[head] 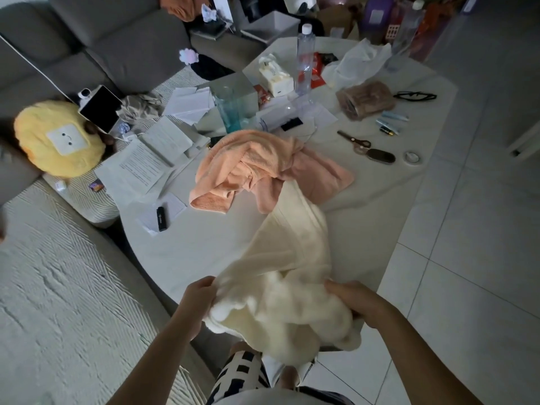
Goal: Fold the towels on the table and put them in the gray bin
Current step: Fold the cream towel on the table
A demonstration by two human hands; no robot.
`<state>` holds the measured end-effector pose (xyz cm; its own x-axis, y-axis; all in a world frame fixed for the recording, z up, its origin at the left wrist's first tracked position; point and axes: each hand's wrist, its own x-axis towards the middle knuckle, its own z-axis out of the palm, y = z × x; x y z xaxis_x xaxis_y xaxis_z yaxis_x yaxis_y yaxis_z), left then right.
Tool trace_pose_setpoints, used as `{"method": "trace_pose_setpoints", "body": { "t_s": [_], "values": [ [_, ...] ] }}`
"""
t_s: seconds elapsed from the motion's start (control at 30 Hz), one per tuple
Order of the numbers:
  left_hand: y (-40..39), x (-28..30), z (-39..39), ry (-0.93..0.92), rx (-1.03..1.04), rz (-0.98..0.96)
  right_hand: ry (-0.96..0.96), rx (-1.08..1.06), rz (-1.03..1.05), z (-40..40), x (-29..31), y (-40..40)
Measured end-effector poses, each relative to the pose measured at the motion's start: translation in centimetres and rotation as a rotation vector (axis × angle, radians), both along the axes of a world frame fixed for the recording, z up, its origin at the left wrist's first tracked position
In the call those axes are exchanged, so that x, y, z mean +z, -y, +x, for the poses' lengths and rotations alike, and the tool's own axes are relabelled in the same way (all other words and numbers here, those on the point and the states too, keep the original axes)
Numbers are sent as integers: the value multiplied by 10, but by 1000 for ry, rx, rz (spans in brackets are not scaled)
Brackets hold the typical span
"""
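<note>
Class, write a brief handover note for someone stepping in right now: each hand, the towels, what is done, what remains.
Left hand and right hand each grip the cream towel, bunched at the near table edge, its far end trailing on the table.
Peach towel lies crumpled mid-table, untouched.
Nothing looks folded yet.
Left: fold both, put them in the gray bin, which I cannot pick out here.

Scissors point(354, 143) right of crumpled towel point(263, 168)
</note>
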<state>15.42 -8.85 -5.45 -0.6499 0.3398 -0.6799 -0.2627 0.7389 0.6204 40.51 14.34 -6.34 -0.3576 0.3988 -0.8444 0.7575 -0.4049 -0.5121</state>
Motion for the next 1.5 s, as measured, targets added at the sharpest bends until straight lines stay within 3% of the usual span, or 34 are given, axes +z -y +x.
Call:
{"method": "trace_pose_setpoints", "body": {
  "t_s": [0.1,0.23,0.33,0.4,0.5,0.57,0.63,0.73,0.83,0.93,1.1,1.2,1.33,1.5],
  "values": [
    [5,-2,-1,-21,46,-38,-167,-79,110,3,-7,0],
    [8,6,5,-145,27,34,-367,-271,105,11,0,-3],
    [2,23,-1,-126,166,28,-454,-404,141,19,14,-8],
    [-4,39,-13,46,322,180,-519,-494,186,25,32,-15],
    [-11,69,-37,310,545,578,-597,-572,310,31,69,-26],
    [-11,90,-52,364,527,707,-640,-589,391,31,99,-30],
    [-13,114,-66,324,375,764,-687,-586,462,27,129,-32],
    [-22,160,-83,89,86,786,-772,-576,526,13,174,-38],
    [-31,204,-97,-134,59,744,-813,-596,549,-2,210,-44],
    [-30,223,-101,-152,129,776,-836,-633,572,-4,227,-41],
    [-2,214,-88,-295,207,772,-823,-651,656,8,226,-19],
    [19,183,-78,-273,180,693,-691,-643,690,22,200,2],
    [60,115,-62,-214,148,492,-465,-596,679,52,140,42],
    [105,24,-28,-49,142,177,-193,-571,524,95,59,89]
  ]
}}
